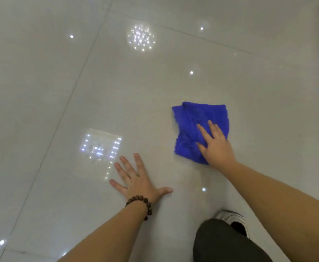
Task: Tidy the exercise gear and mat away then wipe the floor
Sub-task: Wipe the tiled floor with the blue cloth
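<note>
Two hands down on glossy tiled floor (155, 87). Right hand (216, 146) flat, fingers straight, pressing crumpled blue cloth (192, 125) onto tile. Left hand (138, 180) spread wide, palm on bare floor, well apart from cloth; bead bracelet (141, 202) on wrist.

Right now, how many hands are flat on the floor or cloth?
2. The left hand is spread on the bare floor; the right hand presses the blue cloth, right of it.
</note>
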The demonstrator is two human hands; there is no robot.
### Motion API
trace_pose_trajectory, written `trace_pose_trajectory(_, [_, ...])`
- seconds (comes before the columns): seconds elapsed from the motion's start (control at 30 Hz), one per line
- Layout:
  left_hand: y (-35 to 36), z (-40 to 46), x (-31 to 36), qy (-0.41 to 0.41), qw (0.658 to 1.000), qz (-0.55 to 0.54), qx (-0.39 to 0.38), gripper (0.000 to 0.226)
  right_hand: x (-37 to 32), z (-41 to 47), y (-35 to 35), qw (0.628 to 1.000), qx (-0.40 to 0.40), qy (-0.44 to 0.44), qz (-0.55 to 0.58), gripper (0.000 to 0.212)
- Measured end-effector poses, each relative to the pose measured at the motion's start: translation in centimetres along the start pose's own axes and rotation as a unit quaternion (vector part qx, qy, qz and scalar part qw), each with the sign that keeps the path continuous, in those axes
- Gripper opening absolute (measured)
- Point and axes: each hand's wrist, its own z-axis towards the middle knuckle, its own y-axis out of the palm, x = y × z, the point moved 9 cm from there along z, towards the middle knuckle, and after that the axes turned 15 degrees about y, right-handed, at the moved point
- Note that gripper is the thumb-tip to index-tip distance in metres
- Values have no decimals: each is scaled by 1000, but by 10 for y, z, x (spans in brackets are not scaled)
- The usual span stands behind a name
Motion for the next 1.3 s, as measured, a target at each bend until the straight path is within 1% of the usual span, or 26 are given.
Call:
trace_pose_trajectory(0.03, [0,0,1,-4,1000,1,-5,157,45,6,-6,996,0,84,30,62])
trace_pose_trajectory(0.1, [2,1,2,-10,1000,7,-12,158,120,4,-13,962,-23,252,99,66])
trace_pose_trajectory(0.13, [2,2,2,-12,1000,12,-10,159,139,-1,-16,941,-30,313,124,68])
trace_pose_trajectory(0.17, [3,4,1,-15,1000,18,-9,159,143,-6,-16,926,-30,350,139,69])
trace_pose_trajectory(0.2, [3,5,0,-16,1000,23,-6,159,131,-9,-16,925,-22,352,139,69])
trace_pose_trajectory(0.23, [4,6,1,-17,999,28,-5,158,105,-12,-15,939,-10,320,123,71])
trace_pose_trajectory(0.27, [4,5,1,-18,999,32,-3,158,69,-17,-10,961,5,257,99,71])
trace_pose_trajectory(0.33, [3,5,2,-20,999,44,5,158,-21,-41,9,995,30,87,50,69])
trace_pose_trajectory(0.4, [1,4,3,-23,998,59,12,158,-83,-73,30,998,43,-50,-7,62])
trace_pose_trajectory(0.47, [0,2,4,-21,997,65,24,158,-84,-78,38,994,41,-97,-33,58])
trace_pose_trajectory(0.53, [0,1,5,-20,998,60,29,159,-36,-67,30,996,59,-69,-18,61])
trace_pose_trajectory(0.63, [-2,-2,5,-12,997,63,45,157,87,-55,23,994,49,93,28,63])
trace_pose_trajectory(0.7, [-4,-12,11,2,994,65,88,151,176,-68,21,977,36,204,49,68])
trace_pose_trajectory(0.77, [8,-30,29,33,989,69,124,143,238,-85,18,956,29,281,75,72])
trace_pose_trajectory(0.83, [46,-50,62,79,990,86,84,142,255,-98,21,932,30,345,105,73])
trace_pose_trajectory(0.87, [69,-58,76,95,990,96,45,144,243,-101,23,927,37,358,109,72])
trace_pose_trajectory(0.9, [90,-64,87,98,990,106,7,147,220,-103,24,936,45,336,99,71])
trace_pose_trajectory(0.93, [104,-66,92,90,989,118,-18,149,188,-103,27,957,60,273,81,70])
trace_pose_trajectory(1.0, [113,-61,94,64,988,141,-30,152,118,-112,37,993,83,80,31,68])
trace_pose_trajectory(1.03, [113,-59,93,52,987,147,-30,152,100,-117,42,997,83,-3,4,67])
trace_pose_trajectory(1.07, [111,-59,93,47,987,151,-32,153,98,-119,44,995,79,-60,-12,66])
trace_pose_trajectory(1.1, [110,-60,93,45,986,155,-33,152,111,-114,42,993,80,-84,-12,65])
trace_pose_trajectory(1.13, [110,-61,94,45,986,157,-35,153,135,-107,39,994,82,-69,-3,64])
trace_pose_trajectory(1.17, [110,-61,95,45,986,157,-39,153,167,-99,34,996,88,-26,9,65])
trace_pose_trajectory(1.23, [112,-61,96,48,986,155,-48,152,245,-87,25,989,92,105,41,67])
trace_pose_trajectory(1.3, [113,-60,96,49,985,158,-49,152,316,-82,17,970,72,221,75,70])
